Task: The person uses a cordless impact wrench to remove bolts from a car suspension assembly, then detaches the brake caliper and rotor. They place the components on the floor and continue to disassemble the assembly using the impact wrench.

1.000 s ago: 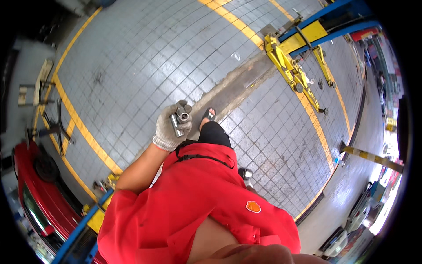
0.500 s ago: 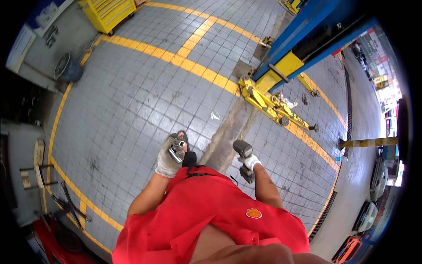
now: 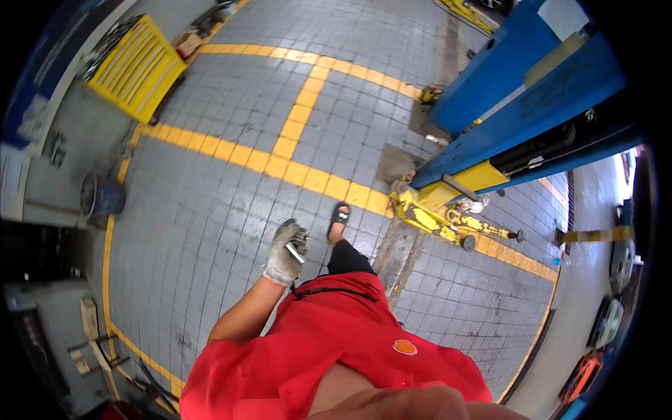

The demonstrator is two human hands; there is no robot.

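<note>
A short silver metal piece (image 3: 295, 253) lies in the person's left hand (image 3: 281, 257), held out in front of the body, above the floor. The hand wears a pale grey knitted glove, and its fingers are curled closed around the metal, with one bright cylindrical end showing. The right hand is out of view, so its grip cannot be told. Just behind the left hand is the person's red shirt (image 3: 315, 329), crossed by a black strap (image 3: 336, 290). To the right of that hand, a foot in a black sandal (image 3: 339, 222) steps forward on the grey tiled floor (image 3: 203, 203), near a wide yellow line (image 3: 308, 178). Ahead to the right stands a blue lift post (image 3: 483, 80) with yellow lift arms (image 3: 428, 215) low at its base. At far left are a yellow drawer cabinet (image 3: 140, 73) and a dark bucket (image 3: 105, 196).
</note>
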